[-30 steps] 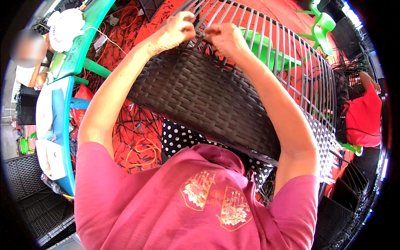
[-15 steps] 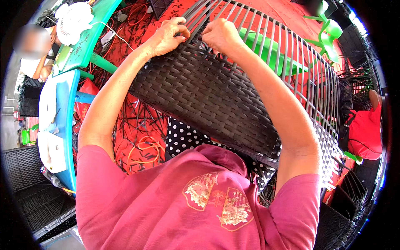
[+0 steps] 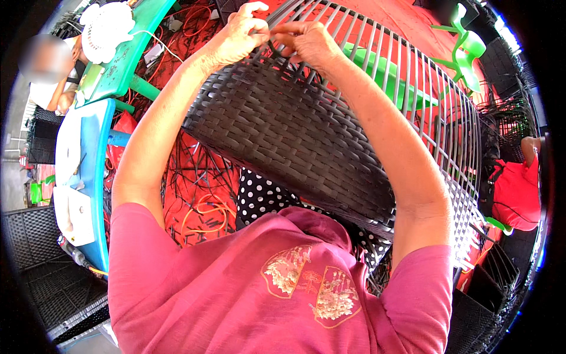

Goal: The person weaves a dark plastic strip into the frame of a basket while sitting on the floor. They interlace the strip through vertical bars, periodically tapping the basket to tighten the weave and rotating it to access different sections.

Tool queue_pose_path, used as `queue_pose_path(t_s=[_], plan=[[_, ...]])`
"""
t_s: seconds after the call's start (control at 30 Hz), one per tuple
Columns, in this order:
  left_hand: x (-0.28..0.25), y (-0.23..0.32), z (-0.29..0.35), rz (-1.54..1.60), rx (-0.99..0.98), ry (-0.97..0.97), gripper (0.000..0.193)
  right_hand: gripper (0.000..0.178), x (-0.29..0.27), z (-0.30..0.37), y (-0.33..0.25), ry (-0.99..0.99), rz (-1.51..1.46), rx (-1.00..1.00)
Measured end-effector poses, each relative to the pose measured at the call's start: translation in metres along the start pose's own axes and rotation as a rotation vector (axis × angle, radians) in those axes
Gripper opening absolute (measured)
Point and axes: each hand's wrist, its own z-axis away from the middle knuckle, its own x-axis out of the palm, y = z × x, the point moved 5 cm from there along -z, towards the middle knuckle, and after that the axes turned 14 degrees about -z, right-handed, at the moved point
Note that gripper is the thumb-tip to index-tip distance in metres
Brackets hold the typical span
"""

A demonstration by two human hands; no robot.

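A dark brown woven panel (image 3: pixel 289 124) of flat plastic wicker lies over my lap, on a frame of grey rods (image 3: pixel 421 88). At its far edge, my left hand (image 3: pixel 239 36) is raised with its fingers curled in a pinch; what they hold, if anything, is too small to make out. Close beside it, my right hand (image 3: pixel 311 45) reaches leftward with bent fingers, pinching a narrow dark strip (image 3: pixel 275 48) near the weave's edge. The fingertips of both hands almost meet. Part of the weave's far edge is hidden by my hands.
On the left stand a green table (image 3: pixel 112 74) with a white fan (image 3: pixel 106 32) and a blue table (image 3: pixel 101 177); a person sits beyond. A green chair (image 3: pixel 467 53) stands far right. Strip scraps and an orange cord (image 3: pixel 206 212) litter the red floor covering (image 3: pixel 183 183).
My left hand has risen off the weave's edge, its fingers lifting. My right hand has shifted slightly left and turned, its fingers now stretched toward the left hand.
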Motion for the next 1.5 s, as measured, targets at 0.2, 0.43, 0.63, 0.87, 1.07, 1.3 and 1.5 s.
queue_pose_path(t_s=[0.2, 0.43, 0.63, 0.87, 1.07, 1.3, 1.5], plan=[[0.009, -0.039, 0.02, 0.014, -0.101, -0.006, 0.007, 0.019, 0.021, -0.016, 0.008, -0.029, -0.025, 0.109], [0.04, -0.051, 0.039, 0.077, -0.184, -0.293, 0.023, 0.011, 0.04, -0.055, 0.029, -0.043, 0.64, 0.047], [0.049, -0.052, 0.028, 0.362, -0.34, -0.569, 0.027, 0.012, 0.034, -0.05, 0.039, 0.046, 0.468, 0.013], [0.031, -0.046, 0.012, 0.32, -0.303, -0.579, 0.016, 0.015, 0.032, -0.043, 0.04, 0.069, 0.284, 0.003], [0.048, -0.056, 0.018, 0.657, -0.39, -0.447, 0.008, 0.01, 0.022, -0.03, 0.033, 0.127, 0.307, -0.116], [0.061, -0.068, 0.036, 1.12, -0.722, -0.335, 0.0, 0.013, 0.037, -0.025, 0.025, 0.156, 0.264, -0.183], [-0.009, -0.14, 0.019, 0.274, -0.88, 0.003, 0.01, 0.045, 0.052, 0.03, -0.018, -0.014, 0.853, -0.43]])
